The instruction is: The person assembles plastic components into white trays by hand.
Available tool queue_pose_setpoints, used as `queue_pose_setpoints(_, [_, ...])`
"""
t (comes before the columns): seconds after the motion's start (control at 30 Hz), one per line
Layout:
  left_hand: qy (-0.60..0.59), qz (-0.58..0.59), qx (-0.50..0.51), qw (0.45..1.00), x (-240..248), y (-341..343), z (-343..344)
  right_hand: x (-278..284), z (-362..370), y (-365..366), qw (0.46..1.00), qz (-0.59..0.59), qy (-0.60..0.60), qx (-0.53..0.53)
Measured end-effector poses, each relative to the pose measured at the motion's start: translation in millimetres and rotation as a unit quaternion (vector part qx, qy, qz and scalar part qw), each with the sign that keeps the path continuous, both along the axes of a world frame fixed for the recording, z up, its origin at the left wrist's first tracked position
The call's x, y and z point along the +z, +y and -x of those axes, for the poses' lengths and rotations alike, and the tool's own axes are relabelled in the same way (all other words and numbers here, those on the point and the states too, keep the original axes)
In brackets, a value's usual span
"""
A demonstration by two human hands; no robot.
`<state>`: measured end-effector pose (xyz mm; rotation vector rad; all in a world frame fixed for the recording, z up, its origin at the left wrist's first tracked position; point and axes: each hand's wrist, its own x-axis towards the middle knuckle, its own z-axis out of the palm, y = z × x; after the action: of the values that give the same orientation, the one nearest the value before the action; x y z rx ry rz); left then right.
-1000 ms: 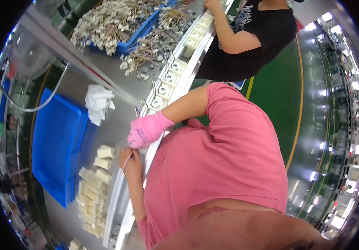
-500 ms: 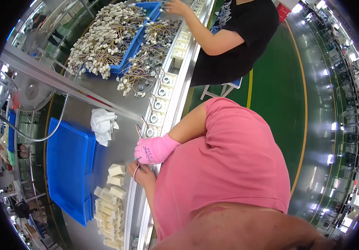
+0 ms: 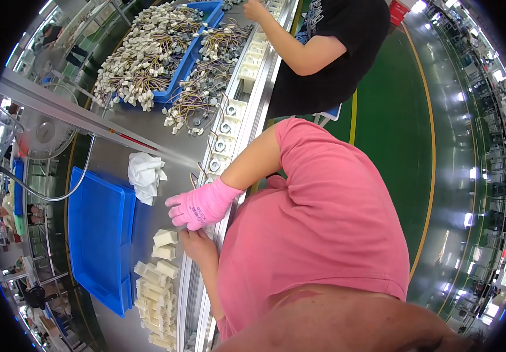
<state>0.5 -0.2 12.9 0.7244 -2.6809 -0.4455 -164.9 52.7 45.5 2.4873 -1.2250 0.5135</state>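
Observation:
My right hand [image 3: 201, 205], in a pink glove, hovers over the near end of a row of cream plastic housings with round metal parts [image 3: 220, 145] on the rail. Its fingers are spread, and nothing shows in them. Just below it, my bare left hand [image 3: 201, 249] rests at the rail's edge with its fingers curled. The glove partly covers those fingertips, so what they hold, if anything, is hidden. Thin dark wires [image 3: 193, 178] stick out of the housings beside the glove. Close to my left hand stand cream plastic housings [image 3: 164, 237] on the metal table.
More cream housings [image 3: 154, 305] are stacked nearer me. A blue bin [image 3: 100, 234] stands left of a crumpled white cloth [image 3: 145, 177]. Farther off, wired connectors [image 3: 141, 64] heap over another blue tray [image 3: 191, 58]. A co-worker in black [image 3: 347, 53] reaches over the rail [image 3: 265, 88].
My right hand has opened and shifted left and slightly up, its fingers now spread. My left hand has moved slightly left; the wire loop seen at its fingers before no longer shows.

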Motion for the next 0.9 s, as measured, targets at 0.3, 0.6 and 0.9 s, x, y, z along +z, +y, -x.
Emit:
queue_pose_setpoints(0.3, [0.064,-0.040,-0.026,0.997,-2,-7,-1,7,-7,6,0.931,-0.337,-0.107,-0.086])
queue_pose_setpoints(0.6, [0.133,-0.167,0.039,0.976,-18,-7,-3,-14,-11,-11,0.955,-0.276,-0.079,-0.075])
queue_pose_setpoints(0.9, [0.155,-0.221,0.089,0.959,-16,-5,1,1,-15,-10,0.923,-0.344,-0.100,-0.138])
